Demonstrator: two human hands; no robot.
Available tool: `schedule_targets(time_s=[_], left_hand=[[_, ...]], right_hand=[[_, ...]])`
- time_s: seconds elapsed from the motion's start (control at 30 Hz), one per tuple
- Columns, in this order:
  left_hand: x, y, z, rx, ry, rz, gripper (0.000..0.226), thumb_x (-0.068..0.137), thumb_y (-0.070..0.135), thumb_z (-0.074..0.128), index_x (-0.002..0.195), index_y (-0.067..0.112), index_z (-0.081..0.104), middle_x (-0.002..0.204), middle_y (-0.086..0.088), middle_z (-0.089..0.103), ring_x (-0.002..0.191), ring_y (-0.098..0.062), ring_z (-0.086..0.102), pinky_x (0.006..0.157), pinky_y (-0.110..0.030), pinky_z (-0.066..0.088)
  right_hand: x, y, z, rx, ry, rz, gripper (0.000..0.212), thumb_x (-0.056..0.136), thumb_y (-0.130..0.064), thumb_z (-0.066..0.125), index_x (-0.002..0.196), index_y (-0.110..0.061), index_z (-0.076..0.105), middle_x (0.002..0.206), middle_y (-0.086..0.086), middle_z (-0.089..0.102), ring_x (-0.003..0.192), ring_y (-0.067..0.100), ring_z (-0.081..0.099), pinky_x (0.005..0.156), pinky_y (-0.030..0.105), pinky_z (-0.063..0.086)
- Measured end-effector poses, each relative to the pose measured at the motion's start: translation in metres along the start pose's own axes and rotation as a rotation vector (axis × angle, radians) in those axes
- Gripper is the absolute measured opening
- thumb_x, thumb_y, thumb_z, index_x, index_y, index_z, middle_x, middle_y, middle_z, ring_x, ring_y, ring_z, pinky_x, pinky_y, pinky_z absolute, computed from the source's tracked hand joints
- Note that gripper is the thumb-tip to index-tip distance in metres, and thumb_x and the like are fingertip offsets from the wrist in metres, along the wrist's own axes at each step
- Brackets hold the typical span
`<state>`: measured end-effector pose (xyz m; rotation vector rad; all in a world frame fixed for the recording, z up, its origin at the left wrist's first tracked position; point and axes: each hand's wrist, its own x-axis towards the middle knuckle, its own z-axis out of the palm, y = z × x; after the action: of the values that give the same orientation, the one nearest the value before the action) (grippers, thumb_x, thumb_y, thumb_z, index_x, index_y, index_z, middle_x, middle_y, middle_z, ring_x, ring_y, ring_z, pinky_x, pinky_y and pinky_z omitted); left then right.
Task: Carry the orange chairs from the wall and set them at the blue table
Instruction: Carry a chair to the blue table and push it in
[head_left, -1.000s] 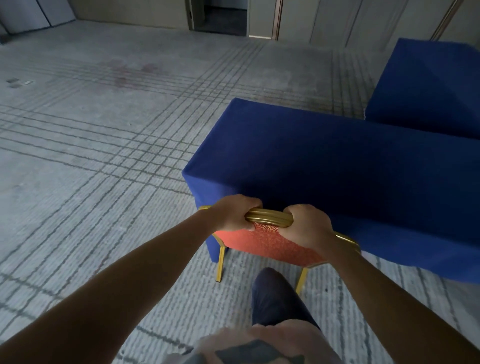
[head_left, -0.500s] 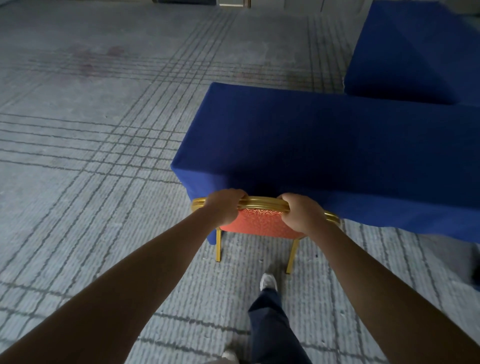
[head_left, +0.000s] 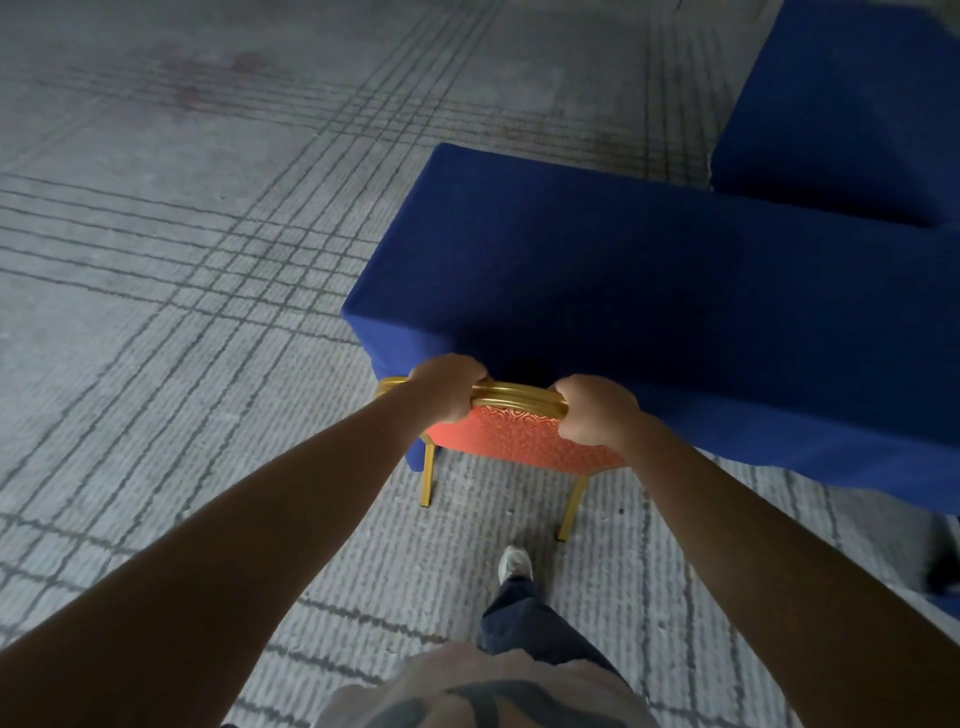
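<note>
I see the left hand (head_left: 448, 387) and right hand (head_left: 597, 410) each curled tight round the gold top rail of an orange chair (head_left: 519, 436), left hand near the rail's left end. The chair's back sits against the near edge of the blue table (head_left: 649, 291), at its left end, seat hidden beneath the cloth.

Both hands grip the gold top rail of an orange chair (head_left: 519, 439): left hand (head_left: 448, 387), right hand (head_left: 597, 410). Just beyond the knuckles stands a blue table (head_left: 649, 291). Below the arms, one white shoe (head_left: 515, 564) rests on grey carpet (head_left: 182, 291).
</note>
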<state>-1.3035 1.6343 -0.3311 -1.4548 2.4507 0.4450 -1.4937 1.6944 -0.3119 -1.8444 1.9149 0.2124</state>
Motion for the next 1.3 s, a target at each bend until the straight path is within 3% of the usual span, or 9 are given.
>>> schedule_targets(time_s=[0.1, 0.2, 0.33, 0.47, 0.73, 1.0, 1.1, 1.2, 1.3], left_hand=[[-0.012, 0.003, 0.005, -0.089, -0.016, -0.038, 0.066, 0.089, 0.01, 0.054, 0.148, 0.028, 0.032, 0.141, -0.003, 0.048, 0.124, -0.026, 0.051, 0.094, -0.038, 0.048], [-0.035, 0.004, 0.008, -0.16, 0.062, -0.066, 0.074, 0.09, 0.013, 0.056, 0.152, 0.028, 0.018, 0.152, -0.004, 0.035, 0.133, -0.026, 0.042, 0.099, -0.036, 0.045], [-0.066, 0.0, 0.009, -0.314, 0.201, -0.137, 0.065, 0.091, 0.022, 0.054, 0.149, 0.033, 0.028, 0.152, 0.003, 0.034, 0.131, -0.023, 0.046, 0.099, -0.038, 0.045], [-0.097, -0.001, 0.01, -0.429, 0.305, -0.171, 0.049, 0.091, 0.022, 0.054, 0.138, 0.032, 0.045, 0.138, 0.004, 0.051, 0.121, -0.022, 0.053, 0.092, -0.035, 0.049], [-0.158, 0.004, 0.032, -0.663, 0.284, -0.212, 0.044, 0.09, 0.018, 0.058, 0.134, 0.015, 0.052, 0.128, -0.006, 0.06, 0.113, -0.021, 0.059, 0.094, -0.033, 0.048], [-0.249, 0.004, 0.073, -0.778, 0.39, -0.555, 0.038, 0.087, 0.021, 0.06, 0.125, 0.017, 0.059, 0.12, -0.004, 0.064, 0.109, -0.022, 0.06, 0.095, -0.034, 0.047], [-0.294, 0.001, 0.098, -0.778, 0.412, -0.669, 0.039, 0.089, 0.025, 0.06, 0.127, 0.017, 0.057, 0.122, -0.003, 0.063, 0.112, -0.022, 0.058, 0.094, -0.029, 0.045], [-0.344, -0.005, 0.123, -0.818, 0.442, -0.812, 0.038, 0.089, 0.028, 0.062, 0.125, 0.018, 0.058, 0.121, -0.004, 0.064, 0.112, -0.023, 0.059, 0.096, -0.031, 0.046], [-0.396, -0.019, 0.144, -0.856, 0.462, -0.951, 0.037, 0.089, 0.029, 0.062, 0.124, 0.018, 0.059, 0.117, -0.003, 0.066, 0.11, -0.022, 0.06, 0.093, -0.029, 0.047]], right_hand=[[-0.012, -0.004, 0.013, 0.139, 0.063, 0.013, 0.049, 0.089, -0.02, 0.057, 0.137, -0.024, 0.047, 0.121, -0.001, 0.061, 0.111, 0.023, 0.059, 0.089, 0.037, 0.049], [-0.03, -0.011, 0.023, 0.205, 0.198, -0.005, 0.058, 0.089, -0.025, 0.061, 0.143, -0.019, 0.042, 0.133, 0.003, 0.054, 0.123, 0.025, 0.053, 0.102, 0.042, 0.044], [-0.062, -0.024, 0.028, 0.35, 0.315, -0.033, 0.06, 0.09, -0.023, 0.061, 0.146, -0.019, 0.039, 0.146, 0.005, 0.041, 0.13, 0.023, 0.045, 0.107, 0.038, 0.039], [-0.094, -0.037, 0.033, 0.398, 0.346, -0.057, 0.051, 0.09, -0.026, 0.061, 0.139, -0.023, 0.048, 0.142, -0.001, 0.048, 0.127, 0.019, 0.05, 0.104, 0.039, 0.043], [-0.13, -0.063, 0.057, 0.376, 0.144, -0.059, 0.058, 0.089, -0.032, 0.058, 0.144, -0.02, 0.043, 0.148, 0.001, 0.045, 0.134, 0.023, 0.043, 0.108, 0.042, 0.039], [-0.157, -0.097, 0.082, 0.335, 0.006, -0.235, 0.051, 0.086, -0.032, 0.061, 0.134, -0.017, 0.053, 0.133, 0.003, 0.057, 0.123, 0.024, 0.052, 0.101, 0.041, 0.044], [-0.165, -0.121, 0.104, 0.291, -0.054, -0.338, 0.054, 0.08, -0.04, 0.06, 0.129, -0.017, 0.056, 0.128, 0.001, 0.059, 0.123, 0.024, 0.054, 0.098, 0.04, 0.046], [-0.179, -0.154, 0.128, 0.235, -0.132, -0.435, 0.053, 0.087, -0.028, 0.062, 0.137, -0.012, 0.051, 0.139, 0.007, 0.053, 0.126, 0.023, 0.051, 0.101, 0.037, 0.044], [-0.193, -0.198, 0.151, 0.18, -0.203, -0.542, 0.049, 0.087, -0.024, 0.064, 0.133, -0.01, 0.053, 0.137, 0.01, 0.056, 0.126, 0.024, 0.052, 0.103, 0.035, 0.042]])
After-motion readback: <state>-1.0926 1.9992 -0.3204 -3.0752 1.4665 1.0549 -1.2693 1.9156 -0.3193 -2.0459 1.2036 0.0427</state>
